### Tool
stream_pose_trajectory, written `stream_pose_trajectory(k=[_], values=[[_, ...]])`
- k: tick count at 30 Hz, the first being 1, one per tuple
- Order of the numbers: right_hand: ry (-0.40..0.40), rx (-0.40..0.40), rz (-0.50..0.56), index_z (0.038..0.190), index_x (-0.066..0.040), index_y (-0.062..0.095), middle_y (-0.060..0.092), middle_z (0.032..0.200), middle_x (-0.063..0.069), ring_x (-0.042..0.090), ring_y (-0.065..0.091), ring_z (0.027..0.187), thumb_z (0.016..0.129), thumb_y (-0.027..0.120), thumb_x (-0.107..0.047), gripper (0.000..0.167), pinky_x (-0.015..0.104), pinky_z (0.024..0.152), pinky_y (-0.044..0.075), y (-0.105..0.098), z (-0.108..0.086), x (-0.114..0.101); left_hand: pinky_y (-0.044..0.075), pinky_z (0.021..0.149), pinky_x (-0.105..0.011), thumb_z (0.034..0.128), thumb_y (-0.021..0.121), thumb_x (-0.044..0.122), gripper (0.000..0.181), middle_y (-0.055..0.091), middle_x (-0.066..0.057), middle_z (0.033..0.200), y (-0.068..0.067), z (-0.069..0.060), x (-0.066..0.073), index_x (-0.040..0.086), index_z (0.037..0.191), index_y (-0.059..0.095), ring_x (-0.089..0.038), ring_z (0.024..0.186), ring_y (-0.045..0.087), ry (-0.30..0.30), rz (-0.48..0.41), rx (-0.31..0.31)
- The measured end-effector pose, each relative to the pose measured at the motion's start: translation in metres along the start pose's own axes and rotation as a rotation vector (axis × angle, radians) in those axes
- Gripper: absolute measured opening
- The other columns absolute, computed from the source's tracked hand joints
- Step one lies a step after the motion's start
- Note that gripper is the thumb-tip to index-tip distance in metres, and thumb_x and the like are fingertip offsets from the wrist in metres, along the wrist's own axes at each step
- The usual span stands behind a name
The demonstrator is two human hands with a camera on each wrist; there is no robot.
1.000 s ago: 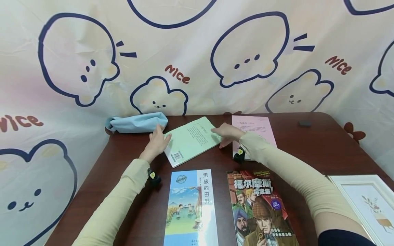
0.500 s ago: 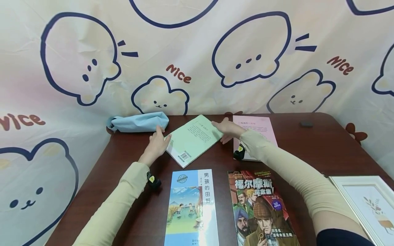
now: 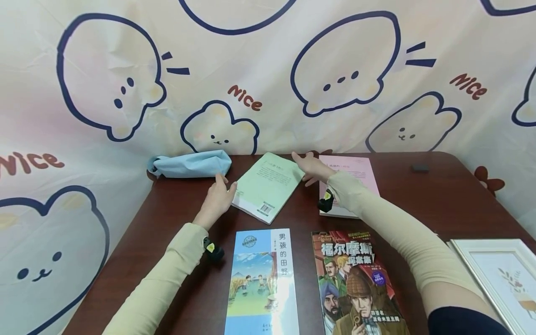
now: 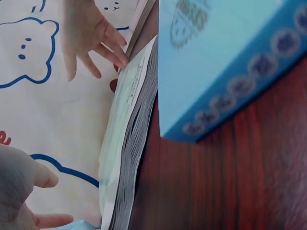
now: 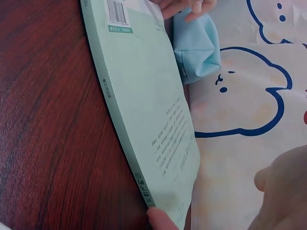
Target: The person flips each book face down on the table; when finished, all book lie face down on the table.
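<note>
A pale green book (image 3: pixel 270 184) lies back cover up on the dark wooden table, turned slightly askew, its barcode corner toward me. At its left edge is my left hand (image 3: pixel 217 197), fingers extended; in the left wrist view the thumb and a finger of that left hand (image 4: pixel 21 191) are spread. My right hand (image 3: pixel 313 167) is at the book's right side with spread fingers. In the right wrist view, one fingertip (image 5: pixel 160 218) touches the spine end of the green book (image 5: pixel 144 110). Partly behind the right hand and sleeve lies a pink book (image 3: pixel 351 170).
A blue book (image 3: pixel 261 279) and a detective comic-style book (image 3: pixel 356 284) lie in front. A light blue cloth bundle (image 3: pixel 190 164) sits at the back left. A white picture frame (image 3: pixel 498 274) is at the right, and a small dark block (image 3: pixel 420 167) at the back right.
The green book has turned counterclockwise on the table, its barcode end swinging right and its far end left. Both hands have stayed at its sides, shifting slightly with it.
</note>
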State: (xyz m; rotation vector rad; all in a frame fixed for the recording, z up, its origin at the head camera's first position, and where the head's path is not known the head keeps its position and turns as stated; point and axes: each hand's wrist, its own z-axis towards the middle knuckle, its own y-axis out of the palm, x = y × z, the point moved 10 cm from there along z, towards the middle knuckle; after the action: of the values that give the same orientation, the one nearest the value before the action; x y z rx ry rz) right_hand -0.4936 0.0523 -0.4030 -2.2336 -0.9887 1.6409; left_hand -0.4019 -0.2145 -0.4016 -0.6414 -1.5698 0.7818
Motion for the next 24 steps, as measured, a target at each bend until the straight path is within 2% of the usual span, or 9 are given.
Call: stream_pose_trajectory(k=[5, 9, 19, 24], values=[[-0.018, 0.032, 0.036, 0.154, -0.007, -0.009, 0.03, 0.15, 0.024, 0.037, 0.06, 0.111, 0.098, 0.029, -0.063, 0.089, 0.038, 0.076, 0.058, -0.007, 0.002, -0.001, 0.046, 0.079, -0.042, 0.1022, 0.042, 0.039, 0.048, 0.056, -0.025, 0.113, -0.001, -0.004, 0.003, 0.002, 0.132, 0.032, -0.034, 0.097, 0.058, -0.024, 0.023, 0.008], [-0.02, 0.036, 0.052, 0.155, -0.008, -0.007, 0.032, 0.148, 0.024, 0.038, 0.057, 0.115, 0.097, 0.027, -0.064, 0.088, 0.04, 0.08, 0.058, -0.009, 0.005, 0.0, 0.046, 0.076, -0.041, 0.102, 0.042, 0.039, 0.047, 0.057, -0.025, 0.11, 0.001, -0.006, 0.004, 0.002, 0.13, 0.034, -0.034, 0.094, 0.058, -0.019, 0.035, 0.005], [-0.046, -0.038, 0.166, 0.154, -0.005, -0.008, 0.036, 0.144, 0.033, 0.043, 0.047, 0.13, 0.1, 0.018, -0.061, 0.082, 0.048, 0.096, 0.05, -0.009, 0.011, -0.002, 0.045, 0.076, -0.041, 0.1012, 0.043, 0.041, 0.048, 0.057, -0.025, 0.112, 0.011, -0.009, 0.007, 0.005, 0.132, 0.031, -0.034, 0.095, 0.058, -0.04, 0.003, -0.011], [-0.046, -0.045, 0.2, 0.155, -0.008, -0.007, 0.034, 0.146, 0.035, 0.045, 0.044, 0.132, 0.1, 0.014, -0.06, 0.079, 0.05, 0.099, 0.047, -0.01, 0.018, 0.001, 0.044, 0.07, -0.038, 0.1011, 0.043, 0.041, 0.048, 0.059, -0.023, 0.105, 0.014, -0.01, 0.01, 0.006, 0.131, 0.031, -0.032, 0.087, 0.059, -0.028, 0.007, -0.01]])
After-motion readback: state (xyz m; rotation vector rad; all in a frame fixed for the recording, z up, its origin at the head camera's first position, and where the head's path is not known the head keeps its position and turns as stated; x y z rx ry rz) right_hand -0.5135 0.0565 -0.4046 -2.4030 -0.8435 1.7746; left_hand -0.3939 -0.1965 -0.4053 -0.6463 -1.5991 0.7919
